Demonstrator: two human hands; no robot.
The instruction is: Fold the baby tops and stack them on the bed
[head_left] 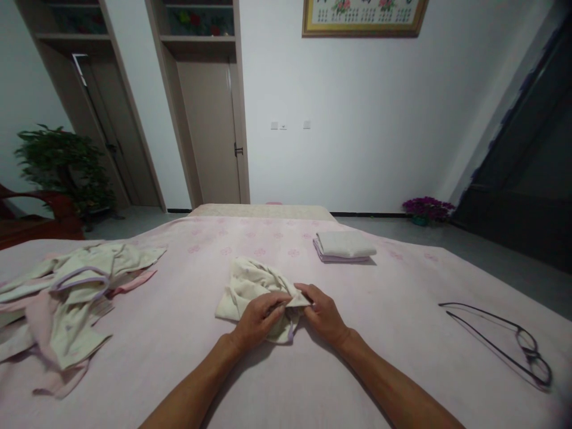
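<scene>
A crumpled cream cloth (248, 285) with a lilac edge lies in the middle of the pink bed cover (179, 333). My left hand (259, 319) rests on its near side with the fingers curled into the fabric. My right hand (322, 313) pinches the same cloth at its right corner, thumb and fingers closed on the edge. The two hands almost touch each other over the cloth.
A loose heap of cream and pink garments (67, 298) sits at the left. A folded stack (343, 246) lies further back on the right. Dark-framed glasses (513, 342) lie at the right edge. Beyond the bed are doors, a potted plant (62, 167) and purple flowers (426, 208).
</scene>
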